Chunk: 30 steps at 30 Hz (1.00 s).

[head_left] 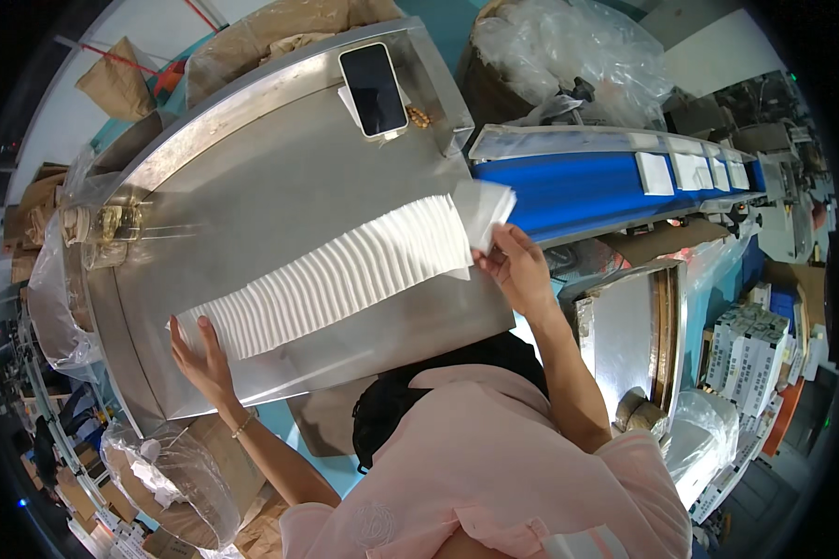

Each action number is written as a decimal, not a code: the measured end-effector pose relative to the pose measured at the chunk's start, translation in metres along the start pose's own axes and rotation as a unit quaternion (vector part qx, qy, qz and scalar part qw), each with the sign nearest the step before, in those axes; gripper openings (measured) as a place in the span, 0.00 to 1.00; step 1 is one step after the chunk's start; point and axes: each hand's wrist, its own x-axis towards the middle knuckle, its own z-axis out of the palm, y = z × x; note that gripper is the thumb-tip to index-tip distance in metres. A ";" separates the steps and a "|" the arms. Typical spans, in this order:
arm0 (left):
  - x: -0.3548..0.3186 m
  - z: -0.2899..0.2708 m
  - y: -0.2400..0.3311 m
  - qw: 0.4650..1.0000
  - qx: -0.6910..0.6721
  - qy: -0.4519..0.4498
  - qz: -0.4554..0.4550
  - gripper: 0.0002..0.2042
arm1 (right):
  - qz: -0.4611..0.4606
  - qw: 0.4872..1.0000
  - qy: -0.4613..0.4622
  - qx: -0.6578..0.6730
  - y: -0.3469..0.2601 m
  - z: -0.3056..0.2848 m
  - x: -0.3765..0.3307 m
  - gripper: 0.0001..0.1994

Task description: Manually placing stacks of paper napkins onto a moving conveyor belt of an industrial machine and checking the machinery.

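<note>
A long fanned row of white sheets [331, 278] is laid across the steel table [252, 168], running from near its left front corner up toward its right edge. The left hand [200, 359] is held flat with fingers together and pressed against the left end of the row, close to the table's front edge. The right hand [515, 268] is raised at the row's right end, just beyond the table's right edge, and a small stack of white sheets [485, 210] is pinched between its thumb and fingers; that stack is tilted and is touching the last sheets of the row. A thin bracelet [241, 426] is worn on the left wrist.

A dark phone [374, 88] is propped on a white stand at the table's far edge, near its right far corner, with a few small brown beads [420, 116] beside it. A blue conveyor [578, 191] is seen running away from the table's right side, and several white packs [694, 170] are carried on it in a line. Clear plastic bags [569, 47] are piled behind the conveyor. At the table's left edge a clear bag [61, 289] is hung, and another bag of white pieces [168, 475] is set below the front left corner. Brown paper sacks [116, 84] are stacked beyond the far edge.
</note>
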 end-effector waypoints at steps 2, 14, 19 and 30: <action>0.001 0.003 -0.011 1.000 0.006 0.025 0.003 0.31 | 0.051 0.998 -0.039 0.019 -0.006 -0.003 0.000 0.21; -0.019 0.094 0.237 0.883 -0.238 -0.219 0.339 0.17 | -0.070 0.965 -0.038 -0.252 0.000 0.023 -0.008 0.20; -0.019 0.126 0.285 0.843 -0.191 -0.385 0.322 0.20 | -0.092 0.964 -0.048 -0.243 0.005 0.011 0.004 0.18; 0.007 0.136 0.265 0.773 -0.270 -0.512 0.259 0.22 | -0.154 0.918 -0.037 -0.365 -0.006 0.035 0.004 0.23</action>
